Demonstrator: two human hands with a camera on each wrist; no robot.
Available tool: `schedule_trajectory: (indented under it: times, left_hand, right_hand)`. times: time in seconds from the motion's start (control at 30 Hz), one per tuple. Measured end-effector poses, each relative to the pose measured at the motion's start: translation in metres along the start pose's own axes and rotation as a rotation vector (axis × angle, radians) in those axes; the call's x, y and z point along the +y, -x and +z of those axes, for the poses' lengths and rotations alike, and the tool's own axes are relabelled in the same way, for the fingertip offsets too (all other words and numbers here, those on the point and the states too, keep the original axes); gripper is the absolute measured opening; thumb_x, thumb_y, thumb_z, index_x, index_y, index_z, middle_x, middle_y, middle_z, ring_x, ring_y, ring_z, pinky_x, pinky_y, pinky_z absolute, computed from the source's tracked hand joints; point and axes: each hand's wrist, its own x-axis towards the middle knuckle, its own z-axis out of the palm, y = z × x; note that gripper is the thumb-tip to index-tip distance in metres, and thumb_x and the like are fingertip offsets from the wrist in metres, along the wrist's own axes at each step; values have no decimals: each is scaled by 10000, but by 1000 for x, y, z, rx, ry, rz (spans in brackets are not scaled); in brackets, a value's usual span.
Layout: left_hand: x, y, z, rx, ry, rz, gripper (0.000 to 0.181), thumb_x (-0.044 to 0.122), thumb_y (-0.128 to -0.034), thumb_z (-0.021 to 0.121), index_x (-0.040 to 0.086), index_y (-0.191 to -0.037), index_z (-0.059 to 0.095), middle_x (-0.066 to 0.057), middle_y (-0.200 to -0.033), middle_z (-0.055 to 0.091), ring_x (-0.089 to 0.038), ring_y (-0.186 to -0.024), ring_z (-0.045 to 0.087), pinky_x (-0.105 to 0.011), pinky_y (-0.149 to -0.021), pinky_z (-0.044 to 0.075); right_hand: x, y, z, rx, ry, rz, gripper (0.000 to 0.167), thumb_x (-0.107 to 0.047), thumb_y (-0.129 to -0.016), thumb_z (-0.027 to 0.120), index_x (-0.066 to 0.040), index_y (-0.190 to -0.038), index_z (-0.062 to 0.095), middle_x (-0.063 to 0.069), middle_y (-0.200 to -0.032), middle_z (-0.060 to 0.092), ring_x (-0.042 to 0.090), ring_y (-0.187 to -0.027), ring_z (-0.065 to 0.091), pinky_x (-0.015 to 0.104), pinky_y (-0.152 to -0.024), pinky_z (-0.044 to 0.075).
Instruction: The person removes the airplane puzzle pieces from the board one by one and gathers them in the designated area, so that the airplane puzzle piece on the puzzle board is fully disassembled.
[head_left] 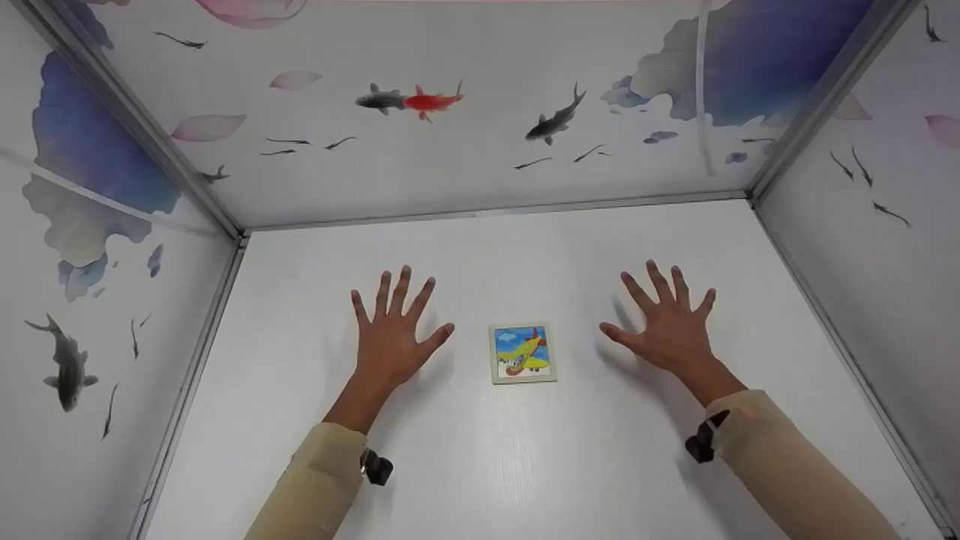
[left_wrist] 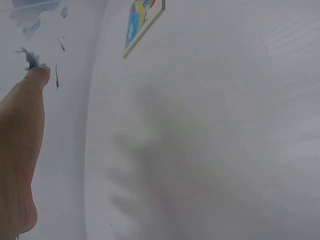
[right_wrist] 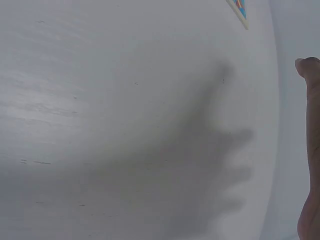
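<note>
A small square picture puzzle [head_left: 523,353] with a yellow airplane on blue sky and a pale frame lies flat on the white table, between the two hands. To its left, my left hand [head_left: 393,337] hovers palm down with fingers spread and holds nothing. My right hand [head_left: 670,327] is held the same way on the other side, also holding nothing. Both cast shadows on the table. In the left wrist view the puzzle [left_wrist: 144,22] shows at the top edge, with the left thumb at the left. Only a corner of the puzzle [right_wrist: 240,11] appears in the right wrist view.
The white tabletop [head_left: 480,465] is enclosed by a back wall [head_left: 480,165] and two side walls printed with fish, petals and blue leaves. Grey metal strips [head_left: 495,213] run along the wall joints. A small black device [head_left: 378,468] sits at each sleeve cuff.
</note>
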Motion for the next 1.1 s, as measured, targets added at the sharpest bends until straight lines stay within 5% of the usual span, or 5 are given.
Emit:
schedule_trajectory:
  times: [0.37,0.83,1.1]
  left_hand:
    - [16,9,9,-21,6,78,830,777,-1046,464,416,-1764,257,-20,-1888,103,-340,-1762,51,-802,-1318,-60]
    - [46,22,41,-170,50,278,658,640,-1133,418,430,-1747,310,-18,-1877,184,-323,-1752,143,-830,-1308,7]
    - [55,25,50,-252,53,322,618,626,-1155,363,428,-1740,332,-29,-1880,172,-321,-1753,138,-781,-1341,40]
  right_hand:
    - [-15,-5,9,-48,-10,-12,969,-846,-962,559,-317,-1747,350,143,-1860,198,519,-1703,135,948,-1200,32]
    - [-42,-8,26,-60,-52,-37,817,-729,-1041,522,-287,-1720,424,141,-1826,302,458,-1695,225,920,-1229,56]
    - [-62,-10,31,-58,-69,-74,759,-658,-1060,541,-213,-1673,505,149,-1765,418,423,-1656,346,901,-1245,107]
